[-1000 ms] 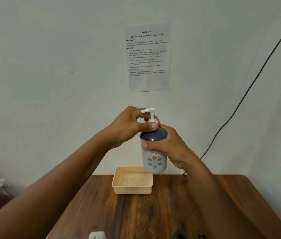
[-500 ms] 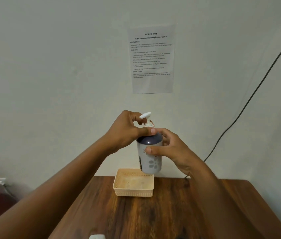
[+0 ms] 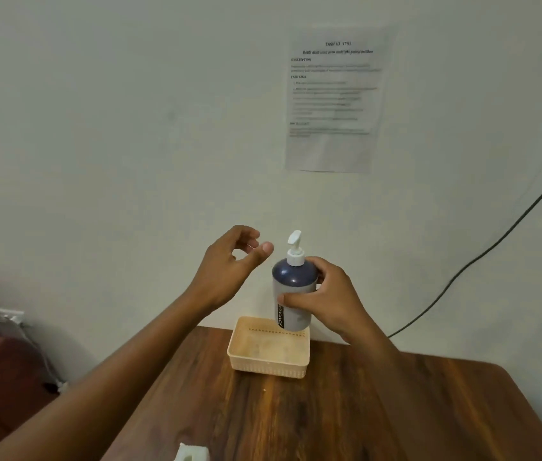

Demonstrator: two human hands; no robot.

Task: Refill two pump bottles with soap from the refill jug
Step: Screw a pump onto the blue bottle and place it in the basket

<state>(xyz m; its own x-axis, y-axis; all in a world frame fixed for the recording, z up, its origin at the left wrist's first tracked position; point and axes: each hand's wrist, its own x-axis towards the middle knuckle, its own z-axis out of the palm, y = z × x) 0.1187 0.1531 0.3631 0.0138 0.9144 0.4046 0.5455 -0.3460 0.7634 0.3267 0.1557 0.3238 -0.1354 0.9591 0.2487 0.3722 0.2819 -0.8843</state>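
White pump (image 3: 294, 242) up, bottle (image 3: 293, 291) upright.

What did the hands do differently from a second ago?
The left hand let go of the white pump top and pulled away to the left, fingers loosely curled and holding nothing. The right hand kept its grip on the grey pump bottle with the dark shoulder, held above the beige plastic basket, which stayed on the brown wooden table.

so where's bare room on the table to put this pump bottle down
Bare wood lies on the table right of and in front of the beige basket, under the right hand holding the pump bottle. The basket itself holds nothing. Crowded spot: the near edge, by the white object.
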